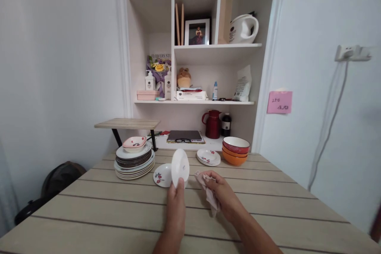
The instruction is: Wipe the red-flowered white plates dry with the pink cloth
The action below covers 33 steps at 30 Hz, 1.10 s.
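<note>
My left hand (176, 198) grips a small white plate (180, 166) by its lower rim. The plate is tilted up on edge, its plain underside towards me. Just to the right, my right hand (222, 192) is closed on a crumpled pale cloth (210, 195), which hangs below the fingers, apart from the plate. Behind the held plate, a flowered plate (162, 176) lies on the table, partly hidden. Farther back sits a short stack of similar flowered plates (208, 158).
A tall stack of plates (135, 168) with a pink-rimmed bowl (134, 143) on top stands at left, beside a small raised stand (127, 123). Stacked red and orange bowls (235, 156) are at right. Behind the wooden table (119, 214), shelves hold a red jug (212, 124) and a dark bottle (226, 124).
</note>
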Available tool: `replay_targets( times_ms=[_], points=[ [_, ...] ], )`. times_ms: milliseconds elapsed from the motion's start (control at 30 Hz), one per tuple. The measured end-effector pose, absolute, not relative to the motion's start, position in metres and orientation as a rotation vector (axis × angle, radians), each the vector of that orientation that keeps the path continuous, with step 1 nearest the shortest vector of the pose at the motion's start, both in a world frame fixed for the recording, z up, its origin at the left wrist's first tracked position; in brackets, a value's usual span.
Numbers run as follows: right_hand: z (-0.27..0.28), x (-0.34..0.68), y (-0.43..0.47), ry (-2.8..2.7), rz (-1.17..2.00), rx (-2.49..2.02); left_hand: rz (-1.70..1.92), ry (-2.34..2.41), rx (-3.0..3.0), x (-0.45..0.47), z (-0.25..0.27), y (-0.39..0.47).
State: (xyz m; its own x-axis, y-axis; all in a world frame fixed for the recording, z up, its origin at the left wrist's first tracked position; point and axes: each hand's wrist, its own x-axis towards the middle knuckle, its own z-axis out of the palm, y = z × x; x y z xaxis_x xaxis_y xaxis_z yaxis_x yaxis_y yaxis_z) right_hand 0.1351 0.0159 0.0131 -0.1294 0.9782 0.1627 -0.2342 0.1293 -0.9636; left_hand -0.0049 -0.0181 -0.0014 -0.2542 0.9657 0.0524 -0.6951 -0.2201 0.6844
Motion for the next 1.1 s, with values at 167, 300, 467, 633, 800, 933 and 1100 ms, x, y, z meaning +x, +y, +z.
replay_targets(
  times_ms=[167,300,467,633,800,933,1100],
  points=[
    [0.009,0.137,0.022,-0.761,1.708,-0.623,1.668,0.698,1.048,0.004,-0.006,-0.021],
    [0.017,0.148,0.025,-0.804,1.769,-0.621,1.637,0.726,1.076,0.005,-0.010,-0.015],
    [0.015,0.154,0.025,-0.932,1.583,-0.749,1.609,0.881,1.169,0.003,-0.014,-0.009],
    [0.004,0.147,0.031,-0.826,1.558,-0.794,1.654,1.004,1.471,0.003,-0.011,-0.017],
    [0.004,0.145,0.031,-0.772,1.542,-0.706,1.821,1.166,1.490,0.010,-0.003,-0.029],
    [0.004,0.143,0.029,-0.746,1.548,-0.679,1.880,1.057,1.393,0.021,0.000,-0.035],
    [0.001,0.142,0.033,-0.667,1.482,-0.716,2.010,1.023,1.295,0.020,0.001,-0.033]
  ],
)
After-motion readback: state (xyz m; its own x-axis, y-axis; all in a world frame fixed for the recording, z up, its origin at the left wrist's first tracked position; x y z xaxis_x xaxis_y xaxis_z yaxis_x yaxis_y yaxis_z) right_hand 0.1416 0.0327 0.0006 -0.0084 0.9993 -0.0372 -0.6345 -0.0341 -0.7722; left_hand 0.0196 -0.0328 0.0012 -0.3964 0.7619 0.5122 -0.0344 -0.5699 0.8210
